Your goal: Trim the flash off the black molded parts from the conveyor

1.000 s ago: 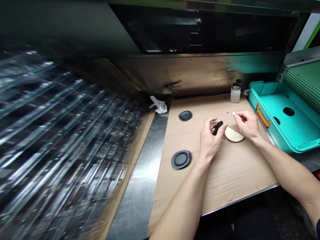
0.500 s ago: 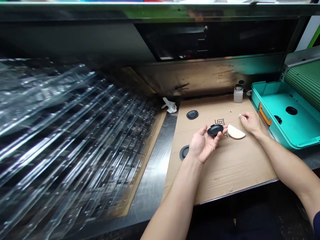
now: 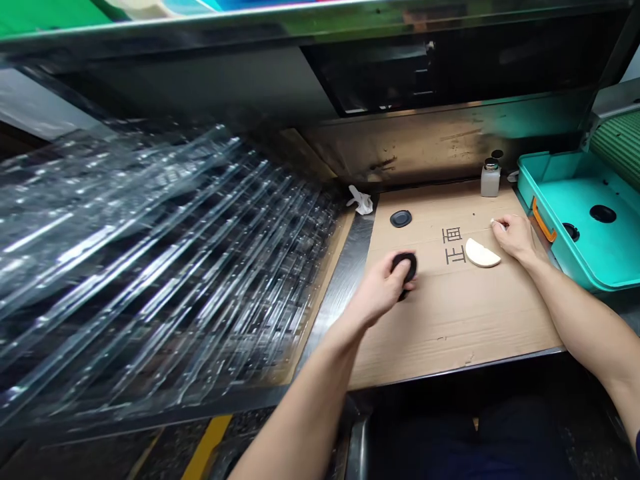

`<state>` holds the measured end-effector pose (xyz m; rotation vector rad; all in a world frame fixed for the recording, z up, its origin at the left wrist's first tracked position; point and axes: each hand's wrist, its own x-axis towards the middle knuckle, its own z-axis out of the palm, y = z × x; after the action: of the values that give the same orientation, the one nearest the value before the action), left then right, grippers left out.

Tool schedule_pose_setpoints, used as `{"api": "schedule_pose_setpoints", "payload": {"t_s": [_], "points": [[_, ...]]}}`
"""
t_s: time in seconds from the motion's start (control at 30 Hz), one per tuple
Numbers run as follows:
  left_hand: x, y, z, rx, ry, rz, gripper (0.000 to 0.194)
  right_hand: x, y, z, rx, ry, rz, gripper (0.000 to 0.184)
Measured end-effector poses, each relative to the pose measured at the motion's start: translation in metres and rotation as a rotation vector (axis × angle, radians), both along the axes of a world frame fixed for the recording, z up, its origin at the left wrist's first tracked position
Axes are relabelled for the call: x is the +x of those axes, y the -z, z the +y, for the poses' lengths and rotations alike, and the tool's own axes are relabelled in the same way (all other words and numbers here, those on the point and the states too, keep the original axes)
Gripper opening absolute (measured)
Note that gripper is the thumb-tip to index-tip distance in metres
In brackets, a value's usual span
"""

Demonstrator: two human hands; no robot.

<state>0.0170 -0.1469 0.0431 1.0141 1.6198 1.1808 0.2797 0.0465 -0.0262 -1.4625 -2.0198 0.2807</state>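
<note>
My left hand (image 3: 383, 288) is closed around a black oval plastic part (image 3: 405, 265), thumb across its face, over the left side of the cardboard (image 3: 430, 347). A second dark edge shows below the fingers; I cannot tell whether it is another part. My right hand (image 3: 514, 237) rests on the cardboard's right side, pinching a small white-tipped thing (image 3: 493, 221) mostly hidden by the fingers. Just left of that hand lies a cream half-round pad (image 3: 481, 254). Another black oval part (image 3: 401, 219) lies flat farther back.
Stacked clear plastic trays (image 3: 200, 267) fill the left. At the right stands a turquoise bin (image 3: 620, 250) with an orange handle, black parts inside. A pump bottle (image 3: 491, 179) and a crumpled white glove or cloth (image 3: 361, 201) sit at the back. A metal ledge (image 3: 350, 110) runs behind.
My left hand has turned from palm up to a closed grip and moved left, over where a black oval part lay. The right hand keeps its pinch. The view has shifted.
</note>
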Motion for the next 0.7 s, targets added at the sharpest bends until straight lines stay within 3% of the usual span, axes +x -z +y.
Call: {"api": "schedule_pose_setpoints", "payload": {"t_s": [0.07, 0.2, 0.4, 0.6, 0.7], "points": [[-0.029, -0.002, -0.01, -0.029, 0.031, 0.197, 0.05, -0.001, 0.002, 0.001, 0.0, -0.005, 0.006, 0.029], [-0.064, -0.006, -0.019, -0.152, 0.099, 0.267, 0.062, -0.004, 0.002, -0.001, -0.023, 0.0, -0.003, 0.029], [-0.064, 0.013, -0.018, -0.256, 0.155, 0.385, 0.062, -0.004, 0.001, -0.004, -0.041, -0.002, -0.007, 0.028], [-0.067, 0.02, -0.015, -0.176, 0.272, 0.978, 0.069, -0.008, 0.006, -0.002, -0.061, 0.01, -0.039, 0.028], [-0.064, 0.021, -0.014, -0.059, 0.319, 1.128, 0.082, -0.01, 0.004, -0.007, -0.092, 0.015, -0.043, 0.026]]}}
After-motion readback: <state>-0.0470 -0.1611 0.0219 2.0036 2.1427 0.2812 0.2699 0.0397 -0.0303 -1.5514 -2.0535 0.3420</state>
